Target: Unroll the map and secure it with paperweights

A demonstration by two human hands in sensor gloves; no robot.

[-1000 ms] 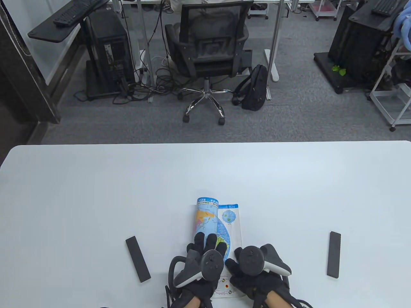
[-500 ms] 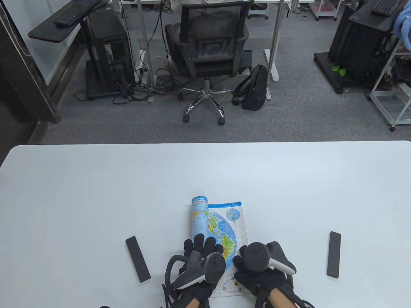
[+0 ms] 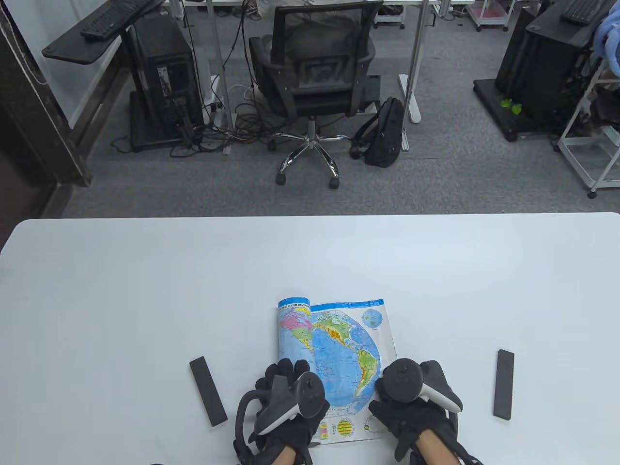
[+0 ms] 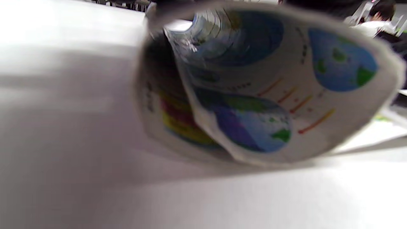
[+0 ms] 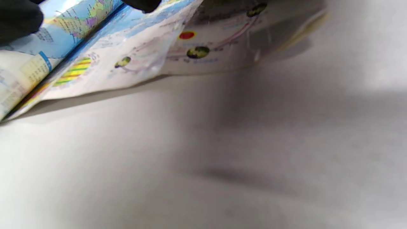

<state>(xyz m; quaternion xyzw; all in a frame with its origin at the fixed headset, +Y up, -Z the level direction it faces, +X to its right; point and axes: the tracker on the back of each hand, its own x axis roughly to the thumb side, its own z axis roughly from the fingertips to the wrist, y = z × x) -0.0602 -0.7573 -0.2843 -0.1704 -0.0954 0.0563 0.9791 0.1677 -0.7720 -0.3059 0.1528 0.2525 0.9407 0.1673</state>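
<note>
Table view shows your white table (image 3: 121,290) before a grey-carpeted office with a black chair (image 3: 315,72). Since a second ago, your map (image 3: 339,348) has opened wider near the table's front edge; its roll lies left, long axis running away from you. Your left hand (image 3: 286,402) presses the roll, your right hand (image 3: 411,402) the flat edge. Paperweights (image 3: 208,391) (image 3: 504,384) flank them, untouched.
</note>
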